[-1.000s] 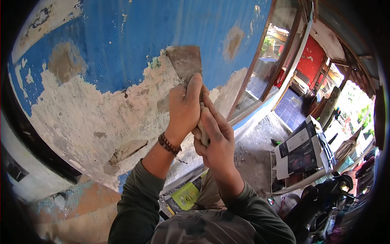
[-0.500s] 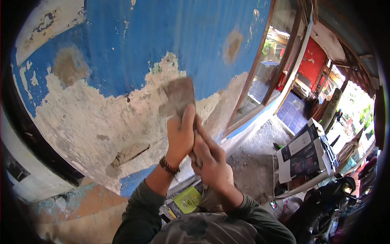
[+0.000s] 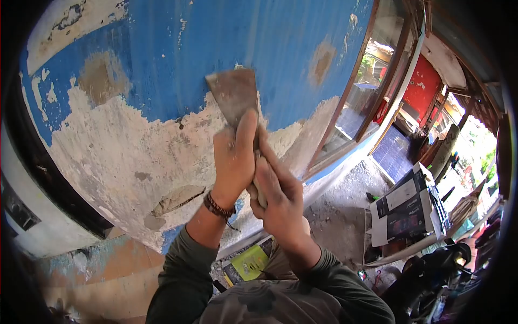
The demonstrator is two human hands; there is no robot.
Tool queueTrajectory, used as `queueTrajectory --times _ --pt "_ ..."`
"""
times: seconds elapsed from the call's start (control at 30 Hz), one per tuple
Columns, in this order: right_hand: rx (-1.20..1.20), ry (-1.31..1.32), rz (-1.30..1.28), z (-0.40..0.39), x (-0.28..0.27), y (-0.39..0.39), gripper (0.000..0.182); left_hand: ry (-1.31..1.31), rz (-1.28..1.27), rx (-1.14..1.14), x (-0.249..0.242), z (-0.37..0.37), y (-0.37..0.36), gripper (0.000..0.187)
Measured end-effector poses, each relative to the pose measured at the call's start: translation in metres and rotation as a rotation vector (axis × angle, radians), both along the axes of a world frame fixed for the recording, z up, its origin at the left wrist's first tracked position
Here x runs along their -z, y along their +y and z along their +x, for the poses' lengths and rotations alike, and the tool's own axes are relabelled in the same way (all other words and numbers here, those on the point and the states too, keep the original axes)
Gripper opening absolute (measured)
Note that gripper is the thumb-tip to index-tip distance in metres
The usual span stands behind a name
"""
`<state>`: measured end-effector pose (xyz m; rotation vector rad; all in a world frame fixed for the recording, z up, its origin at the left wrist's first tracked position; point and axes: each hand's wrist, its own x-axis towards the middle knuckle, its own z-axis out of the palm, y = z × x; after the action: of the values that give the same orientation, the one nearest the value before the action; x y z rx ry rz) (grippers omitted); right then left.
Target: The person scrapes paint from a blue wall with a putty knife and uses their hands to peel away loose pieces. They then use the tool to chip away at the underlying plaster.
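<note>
A wide-bladed paint scraper (image 3: 236,93) points up the wall, its blade edge at the blue paint (image 3: 205,32). My left hand (image 3: 234,159) is closed around the upper handle, with the thumb laid along it toward the blade. Lower down, my right hand (image 3: 280,202) grips the handle's end, its index finger stretched along it. Most of the handle is hidden by my fingers. Below the ragged paint edge lies bare, pale plaster (image 3: 124,146). A braided bracelet (image 3: 218,206) circles my left wrist.
A framed window (image 3: 361,92) borders the wall on the right. Beyond it stand a dark-and-white cardboard box (image 3: 410,205) and a motorcycle (image 3: 426,281). A yellow-green packet (image 3: 249,263) lies on the floor below my hands. A dark frame (image 3: 59,183) edges the wall at left.
The scraper and both hands have moved up the wall, bringing the blade from the plaster boundary onto the blue paint. The view has shifted slightly. Both hands keep their hold.
</note>
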<state>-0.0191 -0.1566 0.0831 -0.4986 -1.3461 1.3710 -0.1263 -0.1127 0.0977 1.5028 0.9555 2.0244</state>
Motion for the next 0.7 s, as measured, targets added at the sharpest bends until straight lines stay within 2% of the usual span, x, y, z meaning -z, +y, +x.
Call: queueTrajectory --times 0.03,0.07,0.13,0.17,0.2,0.3,0.37,0.5,0.57,0.6,0.7 --pt "-0.06 0.073 -0.051 -0.002 -0.008 0.0 0.044 -0.172 -0.078 0.126 -0.012 0.004 -0.007 0.033" --pt "-0.061 0.076 -0.052 -0.002 0.0 0.002 0.044 -0.169 -0.079 0.124 -0.008 0.007 -0.007 0.033" --pt "0.193 -0.179 0.382 -0.001 0.03 0.003 0.044 -0.154 -0.097 -0.006 0.017 0.012 -0.009 0.034" --pt "0.093 -0.108 0.191 0.004 0.036 -0.007 0.044 -0.087 -0.103 0.015 0.039 0.011 -0.011 0.034" --pt "0.044 -0.05 0.034 0.003 0.045 -0.013 0.043 -0.24 -0.186 0.073 0.044 0.015 -0.017 0.034" --pt "0.069 -0.099 -0.031 0.002 0.04 -0.018 0.044 -0.17 -0.15 0.078 0.034 0.011 -0.024 0.035" --pt "0.022 0.015 -0.075 0.003 0.017 -0.026 0.045 -0.206 -0.14 0.141 0.021 0.012 -0.026 0.035" --pt "0.008 -0.037 -0.087 0.005 0.062 -0.016 0.042 -0.152 -0.168 0.073 0.057 0.01 -0.02 0.033" --pt "0.013 -0.026 -0.059 0.002 0.083 -0.017 0.043 -0.312 -0.281 0.085 0.08 0.012 -0.024 0.04" --pt "0.013 -0.025 -0.064 0.003 0.089 -0.018 0.043 -0.311 -0.285 0.084 0.09 0.01 -0.026 0.04" --pt "-0.108 -0.024 -0.128 0.013 0.112 -0.022 0.042 -0.162 -0.501 0.034 0.101 -0.008 -0.044 0.037"
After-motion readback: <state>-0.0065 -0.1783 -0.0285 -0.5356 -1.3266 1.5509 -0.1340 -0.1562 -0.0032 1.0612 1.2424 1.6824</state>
